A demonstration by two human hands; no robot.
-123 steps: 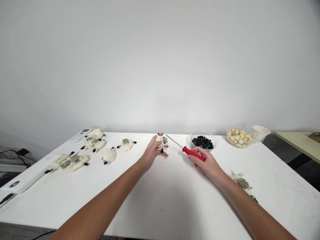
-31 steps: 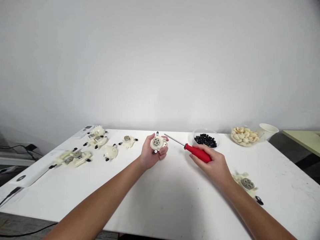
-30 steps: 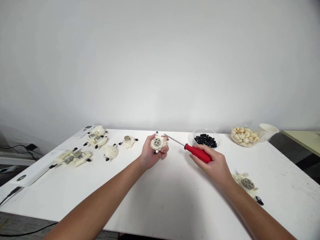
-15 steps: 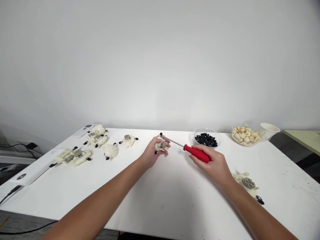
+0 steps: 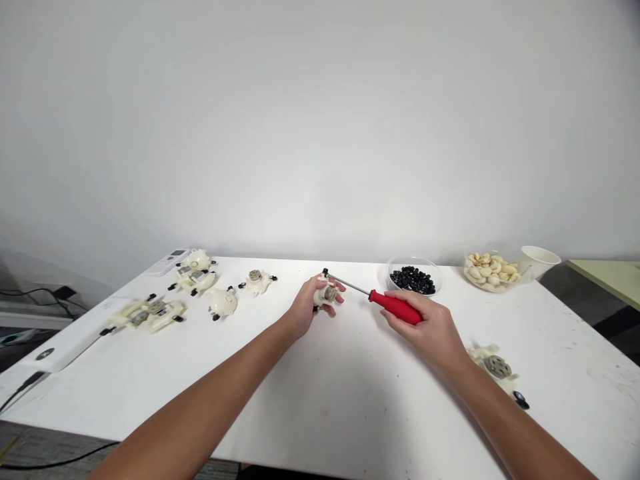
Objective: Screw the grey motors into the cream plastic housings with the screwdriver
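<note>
My left hand [image 5: 306, 305] is closed around a small cream plastic part [image 5: 327, 295] with a grey disc on its face and black tips. In my right hand [image 5: 434, 327] is a red-handled screwdriver [image 5: 397, 308]. Its metal shaft points left, and the tip meets a black piece [image 5: 325, 273] at the top of the cream part. My fingers hide some of the part. Close to my right forearm lies a similar cream part [image 5: 495, 368] with a grey disc and a black end.
Several cream parts [image 5: 222, 303] lie on the left of the white table [image 5: 320, 400]. A clear bowl [image 5: 439, 283] holds black pieces; another tub [image 5: 493, 272] holds cream pieces beside a white cup [image 5: 539, 261]. A white remote [image 5: 167, 262] lies at the back left.
My left hand has shifted slightly right with the cream part. The screwdriver has stayed nearly in place, and its tip is still at the black piece.
</note>
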